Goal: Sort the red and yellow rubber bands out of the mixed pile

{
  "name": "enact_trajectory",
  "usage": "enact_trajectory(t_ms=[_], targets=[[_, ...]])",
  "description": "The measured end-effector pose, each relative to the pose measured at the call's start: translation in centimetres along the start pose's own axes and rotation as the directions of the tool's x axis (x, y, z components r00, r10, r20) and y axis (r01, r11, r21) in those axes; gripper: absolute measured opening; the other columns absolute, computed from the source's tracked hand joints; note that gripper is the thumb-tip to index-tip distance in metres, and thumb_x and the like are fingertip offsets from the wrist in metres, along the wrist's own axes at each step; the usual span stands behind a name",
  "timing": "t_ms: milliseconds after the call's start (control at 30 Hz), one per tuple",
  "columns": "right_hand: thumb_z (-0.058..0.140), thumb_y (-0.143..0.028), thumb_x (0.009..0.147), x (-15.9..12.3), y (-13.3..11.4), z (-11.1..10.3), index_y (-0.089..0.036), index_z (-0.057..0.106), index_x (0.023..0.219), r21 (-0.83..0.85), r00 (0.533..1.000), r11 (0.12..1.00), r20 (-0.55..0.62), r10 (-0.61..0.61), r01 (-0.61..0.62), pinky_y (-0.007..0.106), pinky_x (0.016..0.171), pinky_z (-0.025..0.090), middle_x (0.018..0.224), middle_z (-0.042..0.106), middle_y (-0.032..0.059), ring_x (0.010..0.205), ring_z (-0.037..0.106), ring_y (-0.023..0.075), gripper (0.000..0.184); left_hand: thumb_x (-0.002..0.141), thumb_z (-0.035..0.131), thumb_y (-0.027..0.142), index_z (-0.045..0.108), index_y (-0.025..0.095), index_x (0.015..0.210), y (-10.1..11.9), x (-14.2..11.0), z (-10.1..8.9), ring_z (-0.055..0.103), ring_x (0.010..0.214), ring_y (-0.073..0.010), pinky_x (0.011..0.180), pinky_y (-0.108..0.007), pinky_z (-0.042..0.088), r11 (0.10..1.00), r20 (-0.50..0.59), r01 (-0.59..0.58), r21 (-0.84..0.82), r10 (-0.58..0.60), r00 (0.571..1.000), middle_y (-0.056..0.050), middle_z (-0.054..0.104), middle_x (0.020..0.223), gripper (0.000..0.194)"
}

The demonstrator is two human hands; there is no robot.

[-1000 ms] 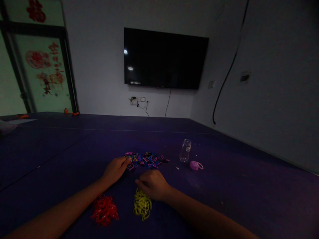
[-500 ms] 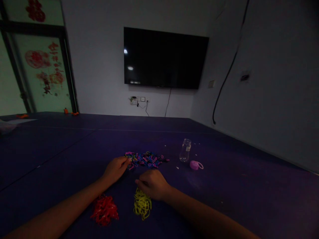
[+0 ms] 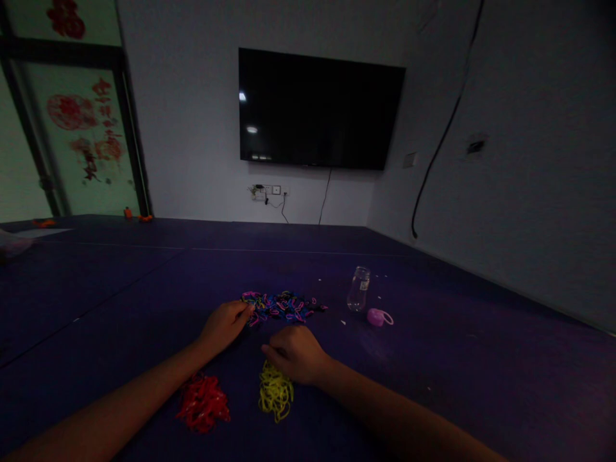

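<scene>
A loose pile of small mixed rubber bands [image 3: 283, 307], in blue, black, pink and a little yellow, lies on the purple floor mat [image 3: 202, 276]. At its left end my left hand [image 3: 228, 324] has its thumb and fingers pinched together, touching the edge of the pile. Whatever is between those fingertips is too small to tell. Closer to me, my right hand [image 3: 298, 353] is curled closed at the top of a heap of yellow rubber bands [image 3: 276, 394]. Its fingers hide anything inside. A heap of red rubber bands [image 3: 205, 404] lies below my left forearm.
A clear bottle [image 3: 359, 292] stands uncapped right of the mixed pile, with a pink cap with a loop [image 3: 378, 317] beside it. Small white scraps [image 3: 343, 322] dot the mat. Beyond are a wall-mounted television [image 3: 320, 109], hanging cables and a glass door [image 3: 91, 141].
Both hands hold nearly the same place and closed shape. The whole view has shifted very slightly; the piles, bottle and cap look unchanged.
</scene>
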State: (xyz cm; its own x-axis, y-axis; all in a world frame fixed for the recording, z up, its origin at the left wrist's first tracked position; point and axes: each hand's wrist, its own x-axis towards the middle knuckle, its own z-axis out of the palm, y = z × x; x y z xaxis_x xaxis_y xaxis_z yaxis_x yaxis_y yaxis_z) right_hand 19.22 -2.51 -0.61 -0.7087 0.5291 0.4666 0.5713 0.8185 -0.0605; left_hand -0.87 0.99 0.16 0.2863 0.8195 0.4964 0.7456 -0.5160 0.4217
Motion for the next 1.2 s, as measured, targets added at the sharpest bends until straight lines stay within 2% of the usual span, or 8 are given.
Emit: enact_trajectory(t_ms=[1200], targets=[[0.043,-0.028,0.091,-0.1,0.17,0.16,-0.017,0.057,0.06,-0.019,1.0,1.0,-0.007,-0.007,0.007,0.026,0.048,0.02,0.054,0.057,-0.0006,0.048,0.046,0.0094,0.036,0.09,0.032,0.04,0.05,0.02,0.058,0.03,0.04,0.12,0.054,0.058,-0.0174,0.055,-0.026,0.034,1.0,-0.008,-0.012,0.017,0.012,1.0,-0.002,0.056,0.057,0.042]])
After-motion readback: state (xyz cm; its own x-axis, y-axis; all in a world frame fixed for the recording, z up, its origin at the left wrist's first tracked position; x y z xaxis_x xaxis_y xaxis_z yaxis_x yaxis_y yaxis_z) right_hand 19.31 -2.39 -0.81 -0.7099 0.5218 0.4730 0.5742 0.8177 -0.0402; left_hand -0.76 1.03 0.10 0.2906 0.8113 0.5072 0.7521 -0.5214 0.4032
